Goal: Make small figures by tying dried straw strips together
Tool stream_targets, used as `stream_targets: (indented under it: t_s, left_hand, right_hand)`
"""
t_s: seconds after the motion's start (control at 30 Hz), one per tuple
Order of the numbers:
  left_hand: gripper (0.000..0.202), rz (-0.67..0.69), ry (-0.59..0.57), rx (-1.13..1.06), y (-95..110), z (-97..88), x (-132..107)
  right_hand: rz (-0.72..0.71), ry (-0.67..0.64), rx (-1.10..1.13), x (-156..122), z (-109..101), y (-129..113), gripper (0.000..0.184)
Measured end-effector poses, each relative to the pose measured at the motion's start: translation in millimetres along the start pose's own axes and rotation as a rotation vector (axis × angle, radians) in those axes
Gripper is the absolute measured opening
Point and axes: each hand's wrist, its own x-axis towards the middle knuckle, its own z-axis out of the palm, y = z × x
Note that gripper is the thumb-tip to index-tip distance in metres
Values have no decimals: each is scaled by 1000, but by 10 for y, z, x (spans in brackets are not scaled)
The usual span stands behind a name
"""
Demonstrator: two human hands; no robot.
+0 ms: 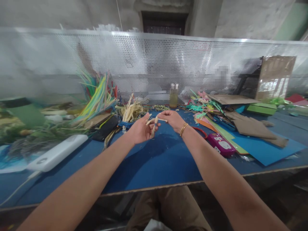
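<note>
1. Straw piece (pixel 156 120), held up above the blue table (pixel 154 173), between the two hands, with one strand hanging down.
2. Left hand (pixel 141 131): half open, palm turned up, fingers loosely curled. The piece touches its fingers; whether they grip it, I cannot tell.
3. Right hand (pixel 173 120): thumb and fingertips closed in a pinch on the piece's right end. A gold bracelet (pixel 183 129) circles the wrist.
4. On the table's left side lies a white device (pixel 60 152) with a cable; on the right, a purple gadget (pixel 220 145) beside a blue sheet (pixel 269 146).
5. Beyond the white device is a flat black thing (pixel 106 128). Brown card (pixel 252 126) overlaps the blue sheet.
6. Farther off, a straw bundle (pixel 131 109) lies just beyond the left hand, with coloured strips (pixel 97 101) to its left.
7. A bottle (pixel 173 96) stands upright near the perforated screen (pixel 154 61) along the table's far side.
8. A grey wall (pixel 250 19) rises behind the screen.
</note>
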Motion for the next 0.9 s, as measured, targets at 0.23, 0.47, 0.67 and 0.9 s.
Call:
stream_targets:
  t_s: [0.23, 0.47, 0.67, 0.9]
  left_hand:
    - [38, 110, -28, 169, -159, -10, 87]
    - [29, 450, 89, 455, -214, -56, 156]
    - [24, 610, 129, 704, -236, -28, 167]
    - [23, 478, 186, 545, -313, 23, 170]
  right_hand:
    - [-37, 17, 79, 48, -4, 61, 30]
    - [-26, -64, -19, 27, -7, 66, 24]
    - [-24, 3, -56, 82, -20, 146, 23]
    - [-46, 8, -179, 96, -35, 156, 19]
